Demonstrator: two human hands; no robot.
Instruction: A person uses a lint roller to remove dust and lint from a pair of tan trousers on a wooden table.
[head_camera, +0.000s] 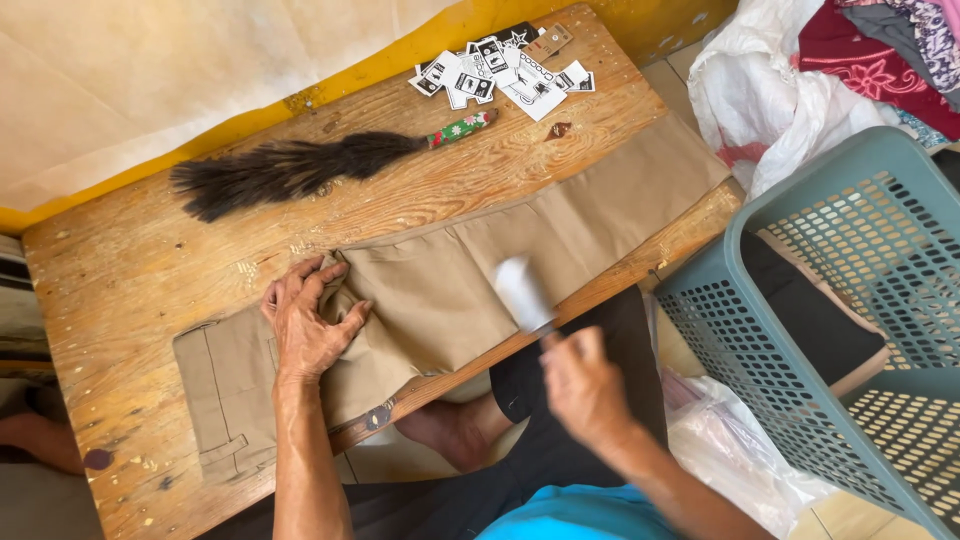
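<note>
Khaki trousers (560, 235) lie stretched along the front of a wooden table (120, 270). My left hand (308, 318) presses flat on the bunched cloth near the waist, fingers spread. My right hand (585, 385) grips the handle of a white lint roller (524, 292), blurred by motion, over the trouser leg near the table's front edge.
A dark feather duster (290, 165) with a flowered handle lies at the back of the table beside a pile of paper tags (500, 72). A teal plastic laundry basket (790, 330) stands to the right, with white bags of cloth (770, 90) behind it.
</note>
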